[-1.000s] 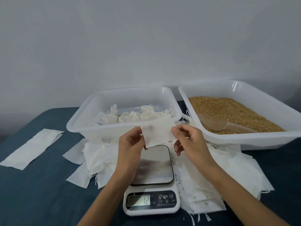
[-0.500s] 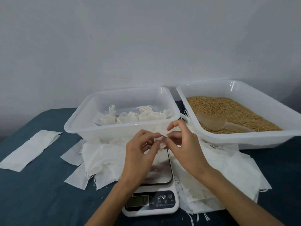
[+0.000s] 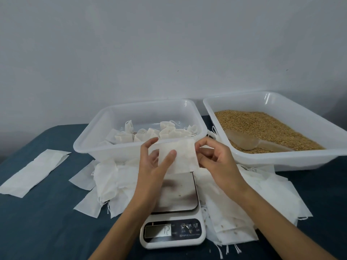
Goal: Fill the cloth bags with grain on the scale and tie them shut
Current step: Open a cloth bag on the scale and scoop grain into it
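A single head-worn wide-angle view looks forward and down, close over the tabletop (image 3: 47, 231); forearms enter from the bottom edge, and a wall (image 3: 169, 44) fills the upper half.

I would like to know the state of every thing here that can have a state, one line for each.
cloth bag: flat, empty, untied, held above the scale.
left hand: pinches the bag.
right hand: pinches the bag's right edge.
scale: switched on, platform bare but for stray grains.
scoop: lying in the grain.
right tray: partly filled with grain.
left tray: holds filled bags.
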A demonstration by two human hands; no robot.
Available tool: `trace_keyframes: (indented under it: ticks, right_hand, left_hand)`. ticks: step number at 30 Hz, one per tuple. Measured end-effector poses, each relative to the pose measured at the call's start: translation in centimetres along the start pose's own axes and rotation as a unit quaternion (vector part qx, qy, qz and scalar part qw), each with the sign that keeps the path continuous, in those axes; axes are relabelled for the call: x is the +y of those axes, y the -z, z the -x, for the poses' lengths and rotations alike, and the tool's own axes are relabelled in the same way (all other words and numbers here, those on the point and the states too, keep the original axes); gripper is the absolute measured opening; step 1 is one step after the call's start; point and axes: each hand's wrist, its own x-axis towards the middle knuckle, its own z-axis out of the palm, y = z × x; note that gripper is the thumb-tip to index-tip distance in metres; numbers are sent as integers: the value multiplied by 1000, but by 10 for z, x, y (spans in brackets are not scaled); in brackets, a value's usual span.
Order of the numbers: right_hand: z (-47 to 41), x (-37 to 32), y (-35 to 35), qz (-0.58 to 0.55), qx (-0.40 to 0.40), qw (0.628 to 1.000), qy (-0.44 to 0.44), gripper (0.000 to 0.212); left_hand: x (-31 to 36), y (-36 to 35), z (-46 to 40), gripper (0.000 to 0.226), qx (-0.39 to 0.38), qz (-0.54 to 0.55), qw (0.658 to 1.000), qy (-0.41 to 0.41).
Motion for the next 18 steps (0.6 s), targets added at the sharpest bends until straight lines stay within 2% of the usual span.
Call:
trace_keyframes:
  ticks: [1,3,6,10,15,18]
  right_hand:
    - [0,1,0,19,8,1000,7,14]
    - [-1,3,-1,68,34,997,23,10]
    - [0,5,0,131,72,988,31,19]
    - [2,5,-1,195,89,974,74,9]
    - [2,3,2,99,93,990,35,12]
    - [2,3,3,83,25,996,8,28]
  left_hand:
    - [-1,0,1,54,-12,20,1000,4]
    - [-3,-1,3,51,6,-9,999,-35]
    - [-4,0,4,47,37,-69,993,-90]
    - [-4,0,4,46,21,-59,992,-106]
    - [-4,1,1,34,9,-19,992,-121]
    - [-4,0,2,30,-13,-32,991,-127]
